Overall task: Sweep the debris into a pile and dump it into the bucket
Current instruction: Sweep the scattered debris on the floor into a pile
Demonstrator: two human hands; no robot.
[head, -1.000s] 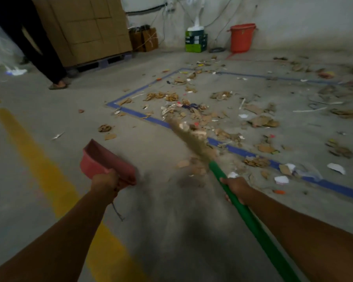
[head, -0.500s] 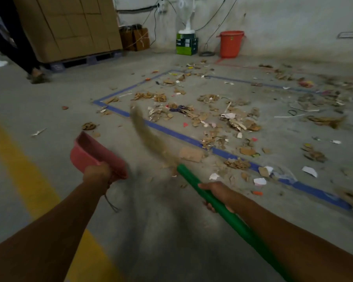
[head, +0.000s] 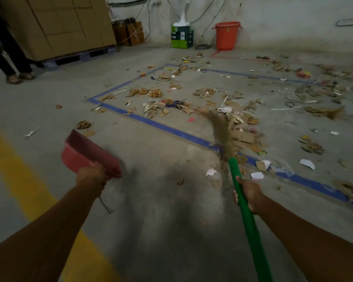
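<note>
My right hand (head: 248, 193) grips the green handle of a broom (head: 247, 218). Its blurred straw head (head: 222, 131) lies over cardboard scraps and paper debris (head: 243, 137) at the blue floor line. My left hand (head: 91, 177) grips the handle of a pink dustpan (head: 86, 152), held above the floor to the left. An orange bucket (head: 227, 35) stands far off against the back wall. More debris (head: 155, 92) is scattered inside the blue rectangle.
Stacked cardboard boxes on a pallet (head: 55, 25) fill the back left, with a person's legs (head: 8, 58) beside them. Green crates with a white fan (head: 181, 36) stand left of the bucket. A yellow floor stripe (head: 18, 176) runs along the left.
The broom head has swung from the left, near the dustpan, to the right onto the debris by the blue line. The view has shifted slightly. The dustpan stays raised.
</note>
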